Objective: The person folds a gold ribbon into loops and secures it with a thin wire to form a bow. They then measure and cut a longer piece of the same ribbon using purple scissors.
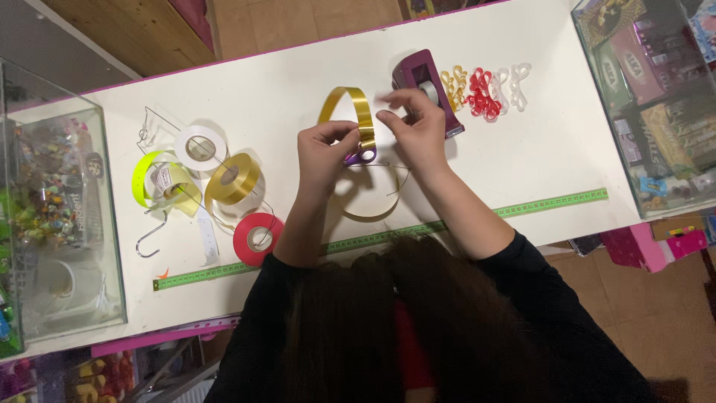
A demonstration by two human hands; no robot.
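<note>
While both hands work over the middle of the white table (298, 75), two glass cases flank it. The glass case on the picture's left (60, 224) holds a heap of small, many-coloured trinkets and a pale round tub lower down. The glass case on the picture's right (649, 97) is packed with flat boxes in green, dark red and black, their faces printed; below it stands a pink box (634, 246).

A green tape measure (358, 240) lies along the near edge of the table, running from side to side. On the picture's left sit four ribbon rolls close together: white (200, 147), yellow-green (153, 179), gold (233, 179) and red (257, 239), with a metal hook (149, 239) just beside them. A purple tape dispenser (429, 86) stands behind the hands, and next to it lie small ribbon loops in gold (453, 80), red (483, 95) and white (514, 82).

The gold ribbon strip (358, 112) sits at the table's centre, its length curling in a loop away from the person and a second curve (373, 213) sweeping back toward them, so its long axis runs roughly near to far. The left hand (324, 153) pinches the strip where the loops meet, fingers closed on it. The right hand (414, 130) has its fingertips drawn together just beside that spot; whether it grips the ribbon or a bit of tape cannot be told. A small purple piece (362, 157) shows under the pinch.
</note>
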